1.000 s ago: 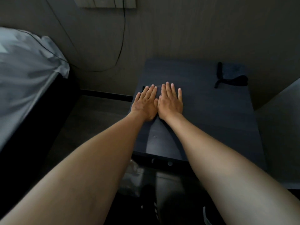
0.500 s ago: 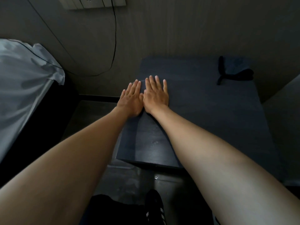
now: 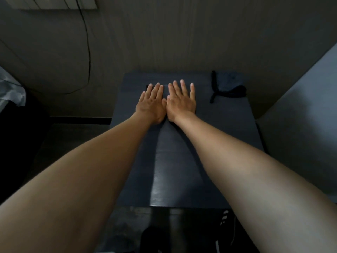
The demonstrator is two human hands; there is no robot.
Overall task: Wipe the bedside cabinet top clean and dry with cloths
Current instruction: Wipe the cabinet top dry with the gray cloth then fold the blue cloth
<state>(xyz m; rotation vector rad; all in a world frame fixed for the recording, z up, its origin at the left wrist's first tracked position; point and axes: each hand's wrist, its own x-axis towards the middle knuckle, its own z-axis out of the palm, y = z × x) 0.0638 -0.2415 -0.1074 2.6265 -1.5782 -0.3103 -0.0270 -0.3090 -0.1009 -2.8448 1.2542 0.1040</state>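
The dark bedside cabinet top [image 3: 228,128] fills the middle of the head view. My left hand [image 3: 152,103] and my right hand [image 3: 181,99] lie flat side by side, fingers straight, pressing a dark cloth [image 3: 165,88] onto the far middle of the top. Only the cloth's edges show around my fingers. A second cloth [image 3: 228,84], grey-blue with a black band, lies crumpled at the far right corner, untouched.
A grey wall stands right behind the cabinet, with a socket strip [image 3: 52,2] and a black cable [image 3: 88,52] hanging at upper left. White bedding [image 3: 11,88] is at the left edge. A pale surface [image 3: 306,114] rises on the right. Dark shoes [image 3: 226,230] stand below the front edge.
Both hands, still together and flat on the cloth, have slid from the cabinet's left edge toward the far middle of the top. The second cloth has not moved.
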